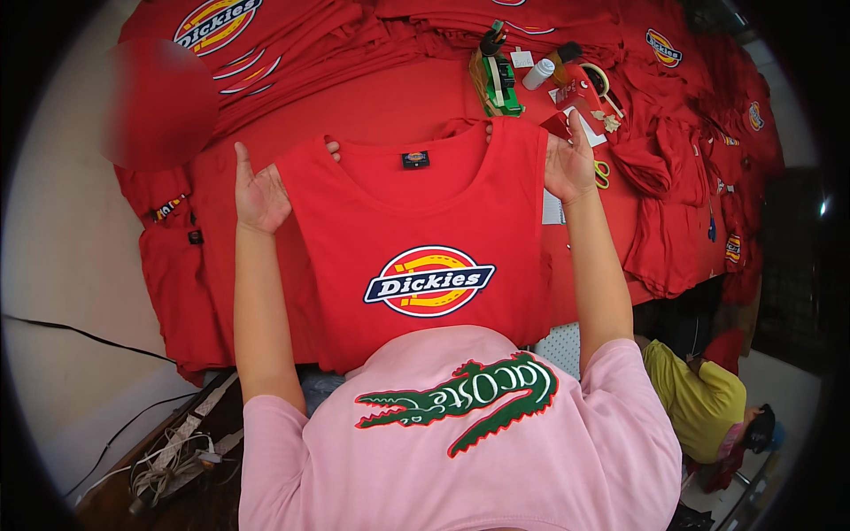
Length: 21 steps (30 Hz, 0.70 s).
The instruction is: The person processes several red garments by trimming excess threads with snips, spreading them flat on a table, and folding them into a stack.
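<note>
A red T-shirt is spread out in front of me, its wide neckline at the far end. A small black label shows inside the collar, and an oval logo print sits on the chest. My left hand supports the left shoulder of the shirt, thumb pointing up and fingers running behind the cloth. On the other shoulder, my right hand does the same. A few fingertips peek out at both sides of the neckline. No sleeves can be seen, and the lower hem is hidden by my pink top.
Stacked red shirts cover the far left of the red-covered table; more lie heaped at right. Beyond the shirt are a green tape dispenser, white bottle and scissors. Cables lie lower left; a person in yellow is lower right.
</note>
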Each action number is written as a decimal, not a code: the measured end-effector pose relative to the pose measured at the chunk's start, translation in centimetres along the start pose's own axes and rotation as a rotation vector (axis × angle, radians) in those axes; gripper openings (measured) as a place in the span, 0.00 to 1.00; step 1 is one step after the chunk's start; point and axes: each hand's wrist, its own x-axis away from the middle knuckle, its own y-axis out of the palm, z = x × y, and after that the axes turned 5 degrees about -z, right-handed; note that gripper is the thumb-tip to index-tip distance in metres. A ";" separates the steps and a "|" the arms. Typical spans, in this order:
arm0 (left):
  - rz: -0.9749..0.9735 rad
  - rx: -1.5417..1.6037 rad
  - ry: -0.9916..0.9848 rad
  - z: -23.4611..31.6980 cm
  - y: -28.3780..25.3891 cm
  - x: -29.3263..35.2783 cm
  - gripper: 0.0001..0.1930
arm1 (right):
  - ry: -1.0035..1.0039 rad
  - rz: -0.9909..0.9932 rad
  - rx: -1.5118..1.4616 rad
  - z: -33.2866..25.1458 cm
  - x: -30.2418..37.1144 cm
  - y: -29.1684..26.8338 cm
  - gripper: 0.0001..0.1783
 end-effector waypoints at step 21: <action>-0.109 -1.103 0.327 -22.2 14.4 9.3 0.58 | -0.374 -0.026 0.883 22.1 10.7 15.7 0.67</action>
